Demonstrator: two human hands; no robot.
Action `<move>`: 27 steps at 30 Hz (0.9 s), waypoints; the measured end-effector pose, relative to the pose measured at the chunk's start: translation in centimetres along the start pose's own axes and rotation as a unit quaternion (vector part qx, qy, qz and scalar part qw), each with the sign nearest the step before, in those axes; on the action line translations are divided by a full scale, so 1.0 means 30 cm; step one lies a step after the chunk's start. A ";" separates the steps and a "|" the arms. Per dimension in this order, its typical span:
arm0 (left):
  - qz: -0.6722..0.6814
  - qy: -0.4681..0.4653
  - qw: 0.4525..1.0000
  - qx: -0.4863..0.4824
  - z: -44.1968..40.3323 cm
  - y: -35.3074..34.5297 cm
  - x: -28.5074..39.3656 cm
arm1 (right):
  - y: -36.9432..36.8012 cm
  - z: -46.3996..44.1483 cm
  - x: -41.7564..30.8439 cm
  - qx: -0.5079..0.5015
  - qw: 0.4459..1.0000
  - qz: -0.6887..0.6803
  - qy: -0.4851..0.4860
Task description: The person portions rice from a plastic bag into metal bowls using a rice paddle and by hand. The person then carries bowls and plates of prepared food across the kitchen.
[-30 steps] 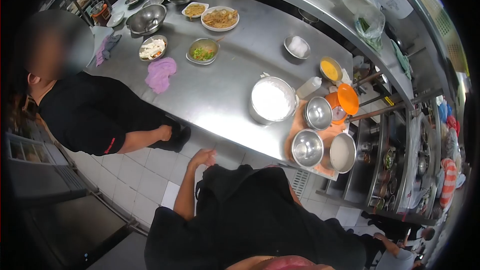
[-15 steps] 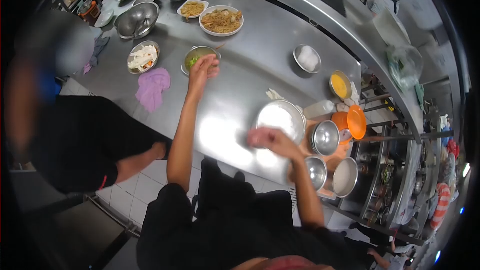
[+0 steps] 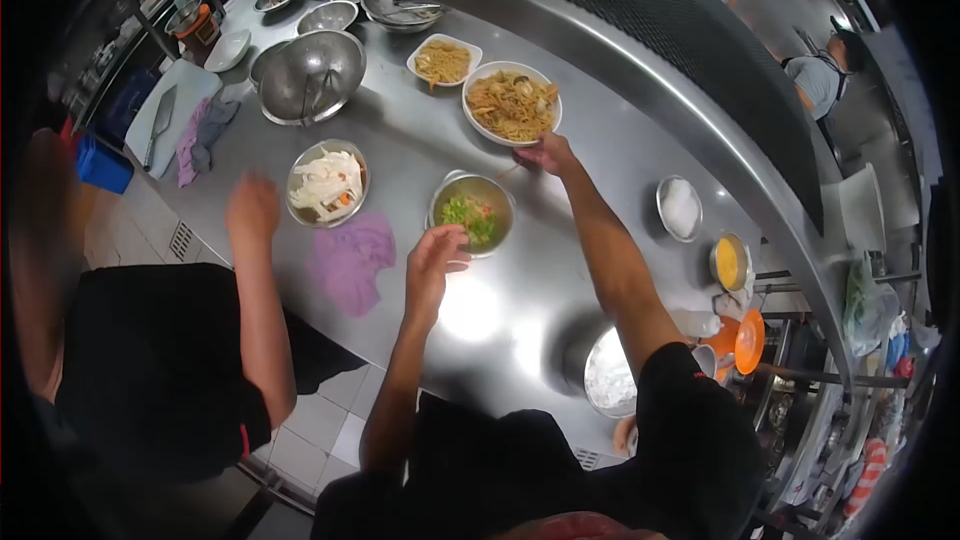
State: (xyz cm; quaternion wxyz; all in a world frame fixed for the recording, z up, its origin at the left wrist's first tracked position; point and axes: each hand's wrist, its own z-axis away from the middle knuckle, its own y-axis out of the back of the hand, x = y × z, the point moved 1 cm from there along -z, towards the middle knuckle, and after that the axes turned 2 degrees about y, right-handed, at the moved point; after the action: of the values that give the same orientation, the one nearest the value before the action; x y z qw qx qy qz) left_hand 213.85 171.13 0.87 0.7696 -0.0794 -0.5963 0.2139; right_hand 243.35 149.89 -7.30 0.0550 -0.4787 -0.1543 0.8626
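Note:
My left hand (image 3: 437, 260), fingers loosely curved and apart, is beside the near rim of a metal bowl (image 3: 508, 202) of chopped green vegetables with some reddish pieces. No object shows in it. My right hand (image 3: 548, 153) reaches across the counter and grips the near rim of a white bowl (image 3: 468, 118) heaped with fried noodles (image 3: 512, 105). Its fingertips are partly hidden at the rim. A smaller white dish of noodles (image 3: 440, 61) stands to the left. A metal bowl of white strips (image 3: 328, 183) sits further left, by a purple cloth (image 3: 352, 262).
A co-worker's hand (image 3: 252, 208) is at the left, near a knife (image 3: 160, 128) on a white board. Large metal bowls (image 3: 312, 75) stand behind. On the right are a bowl of white stuff (image 3: 680, 208), a yellow bowl (image 3: 730, 260) and a pot of white powder (image 3: 610, 372). A metal shelf (image 3: 640, 70) overhangs.
My right hand has moved from beside the white-powder pot to the noodle bowl's rim. My left hand has drawn back from over the vegetable bowl to its near side. The view has shifted.

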 end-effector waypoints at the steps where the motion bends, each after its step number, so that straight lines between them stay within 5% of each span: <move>1: 0.007 -0.018 1.000 0.014 -0.082 0.004 0.020 | -0.001 -0.029 0.006 0.027 1.000 -0.005 0.011; 3: 0.027 0.005 1.000 0.009 -0.202 0.004 0.057 | -0.008 -0.019 0.014 0.065 0.997 -0.020 0.034; 7: -0.069 -0.140 0.984 0.082 -0.625 0.108 0.043 | 0.022 0.076 0.033 0.035 0.992 -0.089 0.086; 12: 0.000 0.037 0.997 0.065 -1.060 0.162 0.075 | 0.111 0.284 0.043 0.004 0.986 -0.059 0.153; 18: -0.086 0.022 0.995 -0.052 -1.377 0.259 0.022 | 0.139 0.546 -0.010 0.086 0.984 -0.036 0.151; 21: -0.050 0.080 0.977 -0.191 -1.419 0.231 0.106 | 0.161 0.639 0.009 0.117 0.981 -0.041 0.149; 24: -0.095 0.036 0.984 -0.146 -1.372 0.119 0.227 | 0.145 0.731 0.023 0.132 0.980 -0.049 0.141; 25: -0.296 -0.234 0.921 -0.099 -1.387 0.114 0.242 | 0.139 0.757 0.033 0.131 0.978 -0.046 0.153; 27: -0.461 -0.470 0.751 -0.048 -1.379 0.096 0.197 | 0.129 0.796 0.052 0.132 0.977 -0.044 0.161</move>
State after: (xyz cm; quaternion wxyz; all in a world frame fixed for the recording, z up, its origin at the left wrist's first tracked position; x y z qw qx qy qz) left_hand 253.71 181.72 -6.41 0.3927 0.2793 -0.8563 -0.1856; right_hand 222.59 141.49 2.00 0.1795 -0.5925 -0.0490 0.7838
